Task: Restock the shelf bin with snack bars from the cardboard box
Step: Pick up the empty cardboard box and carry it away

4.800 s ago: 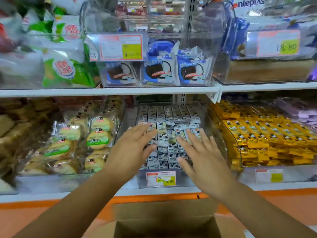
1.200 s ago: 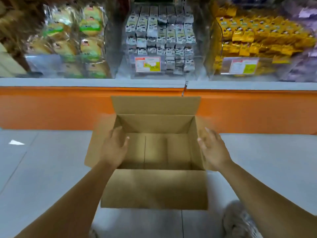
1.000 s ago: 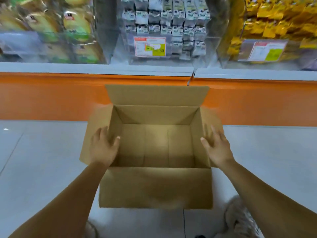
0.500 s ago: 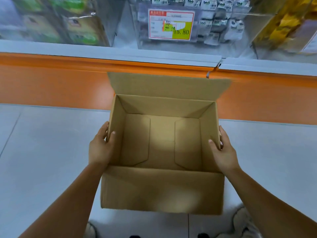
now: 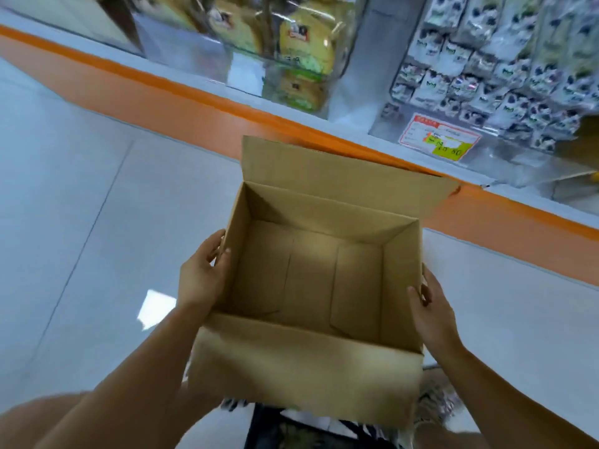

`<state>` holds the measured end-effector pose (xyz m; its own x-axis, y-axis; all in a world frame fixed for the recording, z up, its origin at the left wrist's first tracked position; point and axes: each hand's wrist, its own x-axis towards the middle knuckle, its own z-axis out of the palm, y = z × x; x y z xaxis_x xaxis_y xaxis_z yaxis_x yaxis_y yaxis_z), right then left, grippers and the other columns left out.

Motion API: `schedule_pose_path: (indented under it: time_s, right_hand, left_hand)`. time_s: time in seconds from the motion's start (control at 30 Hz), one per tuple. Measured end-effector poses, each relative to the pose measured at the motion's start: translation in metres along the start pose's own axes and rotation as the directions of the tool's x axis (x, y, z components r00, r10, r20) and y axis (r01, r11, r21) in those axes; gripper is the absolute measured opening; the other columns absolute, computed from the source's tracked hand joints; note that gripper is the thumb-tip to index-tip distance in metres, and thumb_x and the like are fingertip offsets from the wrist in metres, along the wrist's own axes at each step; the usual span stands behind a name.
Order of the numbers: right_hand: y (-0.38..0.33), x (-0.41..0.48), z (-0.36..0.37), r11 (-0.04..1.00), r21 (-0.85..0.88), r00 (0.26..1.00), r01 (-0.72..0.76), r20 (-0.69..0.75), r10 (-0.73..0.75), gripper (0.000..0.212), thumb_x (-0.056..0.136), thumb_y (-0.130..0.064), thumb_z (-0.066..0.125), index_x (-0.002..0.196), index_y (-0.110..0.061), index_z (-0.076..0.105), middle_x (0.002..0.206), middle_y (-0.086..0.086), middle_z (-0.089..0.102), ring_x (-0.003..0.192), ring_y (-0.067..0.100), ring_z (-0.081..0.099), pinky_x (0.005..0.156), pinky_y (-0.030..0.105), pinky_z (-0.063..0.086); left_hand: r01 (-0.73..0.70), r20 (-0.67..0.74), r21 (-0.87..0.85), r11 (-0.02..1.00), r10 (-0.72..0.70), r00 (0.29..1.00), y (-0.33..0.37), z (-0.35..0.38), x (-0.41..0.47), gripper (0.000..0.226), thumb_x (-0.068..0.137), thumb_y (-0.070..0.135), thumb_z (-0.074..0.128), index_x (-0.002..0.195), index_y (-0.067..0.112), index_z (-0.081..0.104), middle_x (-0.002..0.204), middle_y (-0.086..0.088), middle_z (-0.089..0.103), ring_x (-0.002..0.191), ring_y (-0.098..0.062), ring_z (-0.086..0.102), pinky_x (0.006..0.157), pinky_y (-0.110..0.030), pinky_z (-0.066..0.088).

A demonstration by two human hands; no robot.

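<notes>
Grey floor tiles (image 5: 81, 222) lie under the cardboard box (image 5: 311, 367) we hold: our left hand (image 5: 201, 277) and right hand (image 5: 432, 312) clasp its side walls; snack bars (image 5: 486, 82) sit in the shelf bin (image 5: 518, 157) beyond.

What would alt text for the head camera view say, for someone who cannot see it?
A person's left hand and right hand grip the sides of an open cardboard box with nothing inside, seen from above. Beyond it, a clear shelf bin holds small white snack bars behind a price label.
</notes>
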<state>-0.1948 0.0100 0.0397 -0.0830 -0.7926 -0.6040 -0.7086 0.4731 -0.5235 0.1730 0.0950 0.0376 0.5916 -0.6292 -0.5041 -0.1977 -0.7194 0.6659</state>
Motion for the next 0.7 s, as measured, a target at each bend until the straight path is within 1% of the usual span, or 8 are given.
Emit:
schedule_pose_path:
  time_s: [0.1, 0.2, 0.33, 0.43, 0.5, 0.57, 0.63, 0.7]
  right_hand:
    - [-0.026, -0.029, 0.004, 0.999, -0.046, 0.997, -0.004, 0.073, 0.008, 0.053, 0.098, -0.03, 0.047, 0.147, -0.032, 0.028, 0.146, -0.002, 0.044, 0.13, 0.023, 0.047, 0.106, 0.043, 0.04]
    - [-0.055, -0.061, 0.012, 0.997, -0.071, 0.991, 0.016, 0.136, -0.006, 0.053, 0.098, -0.028, 0.047, 0.147, -0.032, 0.028, 0.147, -0.005, 0.042, 0.132, 0.021, 0.045, 0.106, 0.044, 0.041]
    - [-0.099, -0.09, 0.023, 0.996, -0.085, 0.98, 0.014, 0.198, 0.003, 0.052, 0.098, -0.025, 0.047, 0.146, -0.034, 0.03, 0.146, -0.007, 0.043, 0.133, 0.018, 0.043, 0.108, 0.044, 0.04]
    - [-0.135, -0.105, 0.032, 0.991, -0.11, 0.965, 0.082, 0.259, -0.051, 0.051, 0.098, -0.022, 0.047, 0.144, -0.036, 0.032, 0.144, -0.008, 0.046, 0.13, 0.017, 0.046, 0.106, 0.043, 0.042]
    - [-0.159, -0.111, 0.041, 0.984, -0.129, 0.954, 0.123, 0.287, -0.081, 0.051, 0.097, -0.02, 0.047, 0.143, -0.036, 0.034, 0.14, -0.008, 0.051, 0.125, 0.017, 0.052, 0.103, 0.042, 0.044]
    - [-0.185, -0.116, 0.052, 0.975, -0.145, 0.943, 0.166, 0.312, -0.114, 0.051, 0.097, -0.02, 0.047, 0.143, -0.038, 0.034, 0.138, -0.008, 0.053, 0.121, 0.019, 0.055, 0.102, 0.042, 0.045]
    - [-0.214, -0.121, 0.064, 0.966, -0.147, 0.927, 0.211, 0.344, -0.15, 0.051, 0.097, -0.02, 0.047, 0.143, -0.037, 0.033, 0.139, -0.007, 0.052, 0.124, 0.017, 0.053, 0.103, 0.042, 0.044]
    - [-0.248, -0.128, 0.076, 0.953, -0.144, 0.907, 0.265, 0.373, -0.196, 0.051, 0.097, -0.018, 0.047, 0.143, -0.036, 0.034, 0.138, -0.008, 0.054, 0.125, 0.012, 0.051, 0.103, 0.035, 0.044]
  left_hand:
    - [0.089, -0.018, 0.064, 0.994, -0.088, 0.996, -0.003, -0.042, -0.021, 0.038, 0.096, 0.031, 0.058, 0.135, 0.031, 0.056, 0.127, 0.007, 0.065, 0.119, -0.012, 0.06, 0.1, -0.029, 0.045]
    - [0.166, -0.057, 0.09, 0.982, -0.161, 0.985, -0.013, -0.089, -0.042, 0.04, 0.096, 0.032, 0.058, 0.136, 0.031, 0.056, 0.127, 0.004, 0.066, 0.12, -0.014, 0.061, 0.102, -0.032, 0.046]
    - [0.23, -0.093, 0.068, 0.971, -0.223, 0.97, -0.024, -0.139, -0.075, 0.04, 0.096, 0.028, 0.058, 0.136, 0.029, 0.056, 0.128, 0.003, 0.066, 0.121, -0.014, 0.06, 0.094, -0.025, 0.042]
    - [0.302, -0.144, -0.004, 0.953, -0.3, 0.943, -0.031, -0.172, -0.094, 0.039, 0.097, 0.027, 0.056, 0.135, 0.031, 0.055, 0.128, 0.006, 0.065, 0.12, -0.013, 0.059, 0.093, -0.024, 0.04]
    - [0.319, -0.174, -0.077, 0.945, -0.328, 0.928, -0.039, -0.193, -0.104, 0.038, 0.097, 0.025, 0.056, 0.134, 0.033, 0.056, 0.122, 0.01, 0.065, 0.117, -0.011, 0.06, 0.094, -0.025, 0.042]
    - [0.334, -0.21, -0.141, 0.932, -0.358, 0.91, -0.044, -0.215, -0.112, 0.038, 0.097, 0.026, 0.056, 0.134, 0.035, 0.056, 0.114, 0.015, 0.063, 0.112, -0.006, 0.06, 0.093, -0.025, 0.043]
    - [0.352, -0.245, -0.181, 0.918, -0.389, 0.888, -0.048, -0.238, -0.119, 0.037, 0.098, 0.026, 0.055, 0.134, 0.034, 0.055, 0.112, 0.015, 0.063, 0.108, 0.0, 0.058, 0.09, -0.022, 0.042]
    - [0.348, -0.274, -0.241, 0.906, -0.408, 0.871, -0.052, -0.263, -0.124, 0.038, 0.098, 0.027, 0.055, 0.135, 0.033, 0.055, 0.117, 0.015, 0.064, 0.11, 0.001, 0.058, 0.093, -0.022, 0.043]
